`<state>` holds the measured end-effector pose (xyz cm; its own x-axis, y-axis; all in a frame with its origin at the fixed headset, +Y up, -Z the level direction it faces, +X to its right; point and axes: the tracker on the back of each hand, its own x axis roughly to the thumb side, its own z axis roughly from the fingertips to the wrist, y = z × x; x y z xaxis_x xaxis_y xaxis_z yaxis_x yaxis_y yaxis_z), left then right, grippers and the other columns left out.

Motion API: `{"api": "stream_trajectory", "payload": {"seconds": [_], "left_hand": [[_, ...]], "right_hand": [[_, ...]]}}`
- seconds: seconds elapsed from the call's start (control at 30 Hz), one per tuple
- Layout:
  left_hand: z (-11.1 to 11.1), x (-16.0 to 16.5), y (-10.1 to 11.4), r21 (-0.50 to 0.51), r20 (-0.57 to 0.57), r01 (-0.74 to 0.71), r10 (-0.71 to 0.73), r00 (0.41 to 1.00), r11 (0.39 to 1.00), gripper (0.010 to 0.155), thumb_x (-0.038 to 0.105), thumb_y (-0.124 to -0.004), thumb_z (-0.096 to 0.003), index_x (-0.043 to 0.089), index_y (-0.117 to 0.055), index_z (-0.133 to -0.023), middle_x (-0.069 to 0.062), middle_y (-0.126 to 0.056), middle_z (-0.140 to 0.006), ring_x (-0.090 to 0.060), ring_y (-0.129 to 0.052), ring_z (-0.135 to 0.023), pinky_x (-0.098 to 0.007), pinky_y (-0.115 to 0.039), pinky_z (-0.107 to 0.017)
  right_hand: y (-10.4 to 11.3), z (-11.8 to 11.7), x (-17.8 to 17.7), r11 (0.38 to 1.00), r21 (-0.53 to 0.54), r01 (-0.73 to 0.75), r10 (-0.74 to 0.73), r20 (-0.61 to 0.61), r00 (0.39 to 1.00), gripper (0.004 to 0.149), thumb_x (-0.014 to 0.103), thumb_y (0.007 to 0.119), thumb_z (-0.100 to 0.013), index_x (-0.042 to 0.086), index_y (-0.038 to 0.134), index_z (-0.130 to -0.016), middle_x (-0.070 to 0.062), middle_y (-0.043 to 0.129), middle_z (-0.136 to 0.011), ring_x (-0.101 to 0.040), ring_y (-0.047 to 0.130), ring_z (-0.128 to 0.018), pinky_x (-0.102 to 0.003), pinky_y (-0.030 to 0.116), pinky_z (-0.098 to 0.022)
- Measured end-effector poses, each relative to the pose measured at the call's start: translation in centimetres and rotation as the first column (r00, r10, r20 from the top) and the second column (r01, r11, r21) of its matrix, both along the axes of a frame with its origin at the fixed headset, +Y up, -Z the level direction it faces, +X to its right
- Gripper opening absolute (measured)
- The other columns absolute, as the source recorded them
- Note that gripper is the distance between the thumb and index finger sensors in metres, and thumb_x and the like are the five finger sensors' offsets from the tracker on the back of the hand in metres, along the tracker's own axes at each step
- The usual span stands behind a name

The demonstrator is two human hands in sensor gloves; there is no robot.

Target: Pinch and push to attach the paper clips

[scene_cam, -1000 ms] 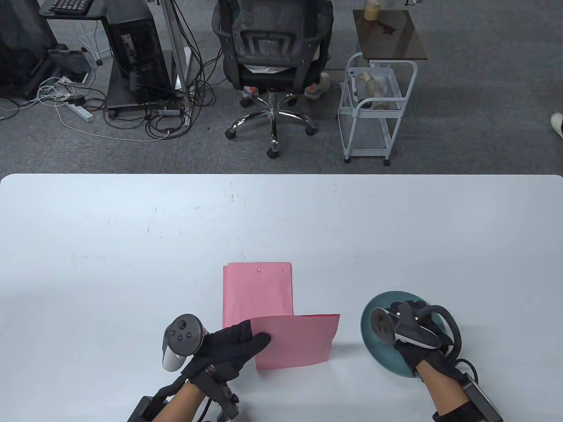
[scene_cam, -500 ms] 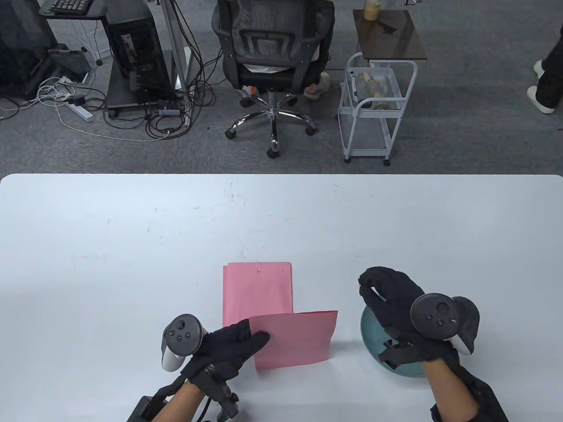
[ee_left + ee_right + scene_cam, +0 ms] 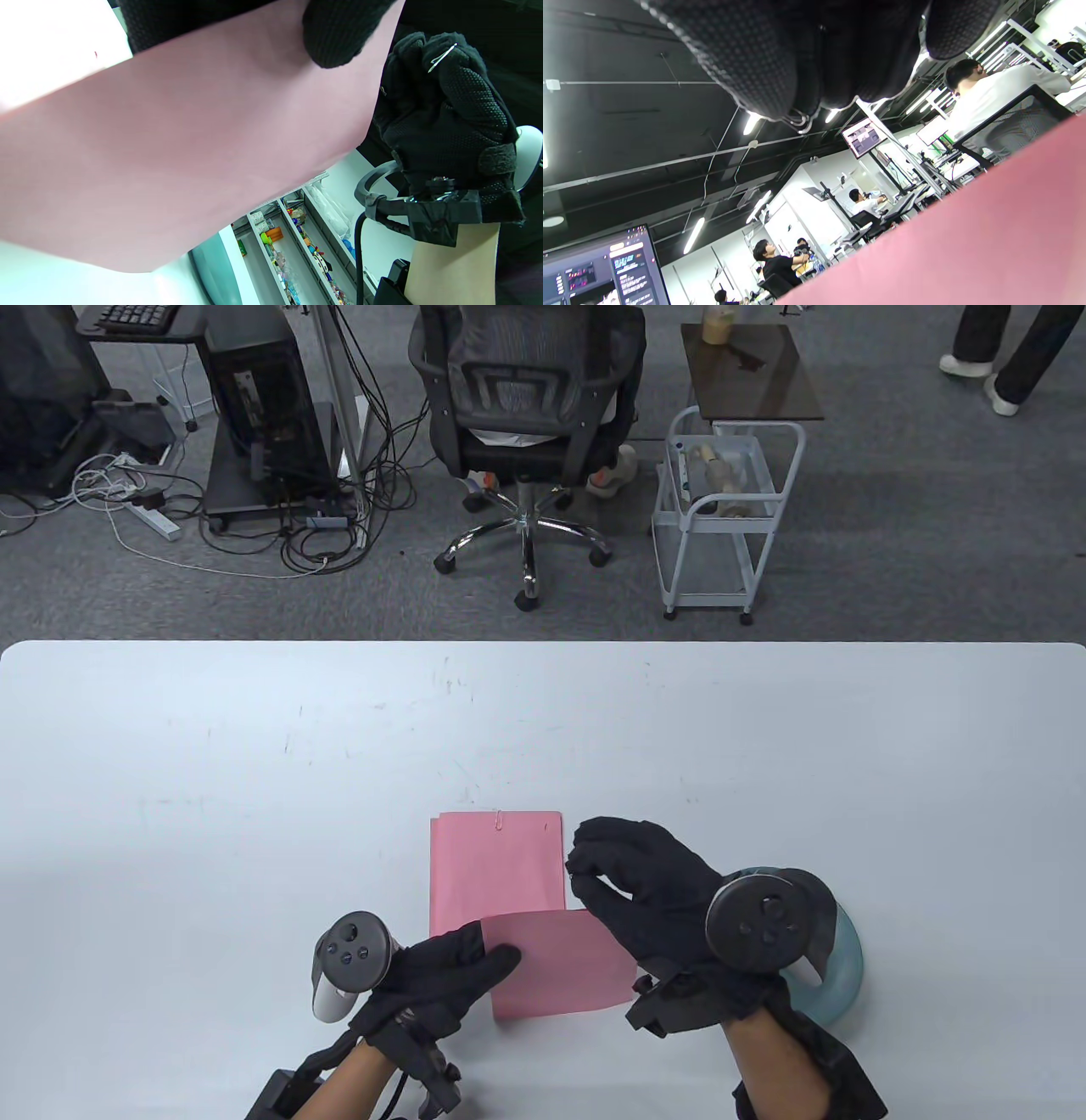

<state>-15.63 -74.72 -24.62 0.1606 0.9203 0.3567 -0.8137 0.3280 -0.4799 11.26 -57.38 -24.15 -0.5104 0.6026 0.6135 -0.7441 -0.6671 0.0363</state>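
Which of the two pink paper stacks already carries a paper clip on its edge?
The far pink stack, lying flat, has a clip on its far edge. The near stack, gripped by the left hand, shows none.

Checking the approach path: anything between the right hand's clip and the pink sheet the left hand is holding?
Nothing visible. The right hand pinches a paper clip just above the near pink sheet, which the left hand holds at its left edge. The sheet's right part lies under the right hand.
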Motion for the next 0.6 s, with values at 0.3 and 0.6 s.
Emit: {"api": "stream_trajectory", "payload": {"seconds": [0.3, 0.6], "left_hand": [[-0.1, 0.0, 0.0, 0.003, -0.007, 0.004, -0.004, 1.0, 1.0, 0.042, 0.037, -0.075, -0.0644, 0.023, -0.074, -0.104, -0.003, -0.091, -0.099, -0.028, -0.094, -0.088, -0.049, -0.076, -0.068], [-0.1, 0.0, 0.0, 0.007, -0.006, 0.005, -0.005, 1.0, 1.0, 0.042, 0.037, -0.076, -0.0643, 0.023, -0.074, -0.104, -0.003, -0.091, -0.098, -0.029, -0.094, -0.088, -0.049, -0.077, -0.068]], "right_hand": [[-1.2, -0.2, -1.0, 0.985, -0.002, -0.171, 0.171, 0.042, 0.984, 0.033, 0.026, 0.088, -0.055, 0.01, 0.091, -0.083, -0.016, 0.079, -0.099, -0.039, 0.079, -0.086, -0.062, 0.056, -0.07], [-1.7, -0.2, -1.4, 0.979, -0.019, -0.202, 0.202, 0.047, 0.978, 0.033, 0.026, 0.088, -0.055, 0.009, 0.091, -0.083, -0.016, 0.08, -0.099, -0.039, 0.079, -0.086, -0.062, 0.055, -0.07]]}}
